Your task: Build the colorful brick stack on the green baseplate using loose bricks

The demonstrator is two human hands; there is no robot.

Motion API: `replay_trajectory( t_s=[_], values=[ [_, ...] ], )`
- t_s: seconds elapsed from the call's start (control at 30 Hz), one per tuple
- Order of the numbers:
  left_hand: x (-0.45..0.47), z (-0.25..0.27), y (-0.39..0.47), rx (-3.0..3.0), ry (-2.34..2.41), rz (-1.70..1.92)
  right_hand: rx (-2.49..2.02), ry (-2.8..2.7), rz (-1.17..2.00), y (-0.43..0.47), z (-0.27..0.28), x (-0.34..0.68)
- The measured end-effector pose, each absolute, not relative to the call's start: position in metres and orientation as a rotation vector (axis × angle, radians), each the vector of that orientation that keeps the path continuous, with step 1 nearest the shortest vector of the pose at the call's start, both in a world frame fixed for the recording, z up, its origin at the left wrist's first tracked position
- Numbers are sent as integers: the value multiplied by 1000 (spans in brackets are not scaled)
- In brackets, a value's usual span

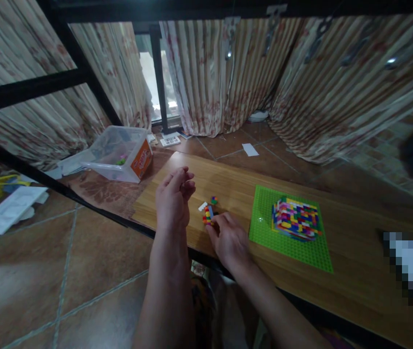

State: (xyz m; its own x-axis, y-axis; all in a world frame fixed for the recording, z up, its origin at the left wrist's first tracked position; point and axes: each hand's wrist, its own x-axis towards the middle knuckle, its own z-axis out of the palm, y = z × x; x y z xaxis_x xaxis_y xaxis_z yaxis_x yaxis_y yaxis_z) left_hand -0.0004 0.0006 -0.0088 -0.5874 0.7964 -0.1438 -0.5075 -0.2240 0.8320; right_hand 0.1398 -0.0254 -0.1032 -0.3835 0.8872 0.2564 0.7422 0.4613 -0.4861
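My left hand (173, 198) is raised over the left part of the wooden table (297, 186), its fingers curled together; whatever may be inside them is hidden. My right hand (231, 238) rests near the table's front edge, thumb and fingers closed at the end of a small cluster of coloured toy bricks (208, 214). Just behind that cluster lie a white brick (202, 206) and a small blue, red and green brick piece (214, 199). To the right, a green baseplate (262, 220) bears a multicoloured block of stacked bricks (296, 218).
On the floor at the left stands a clear plastic bin (114, 167) with an orange label. A blurred, pixelated object (411, 266) lies at the table's right. Striped curtains (206, 77) hang behind; a dark metal frame (28, 85) crosses the upper left.
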Motion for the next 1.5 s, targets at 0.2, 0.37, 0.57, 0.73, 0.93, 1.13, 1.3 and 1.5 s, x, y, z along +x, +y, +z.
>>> replay_trajectory(
  t_s=[0.2,0.37,0.57,0.73,0.93,1.13,1.3,1.5],
  values=[
    [-1,-8,-2,396,1146,1888,-1332,-2288,345,-26,-104,140],
    [2,-7,-3,416,1171,1856,-1304,-2311,370,-24,-104,142],
    [3,-7,-1,412,1166,1852,-1315,-2318,408,-24,-101,150],
    [5,-7,1,400,1169,1842,-1335,-2277,413,-28,-102,157],
    [8,-6,1,415,1191,1823,-1413,-2245,376,-26,-104,158],
    [10,-7,2,433,1197,1803,-1427,-2253,386,-25,-102,156],
    [10,-7,2,426,1203,1805,-1354,-2320,431,-23,-99,155],
    [11,-6,3,434,1207,1797,-1306,-2332,510,-25,-94,155]
  ],
)
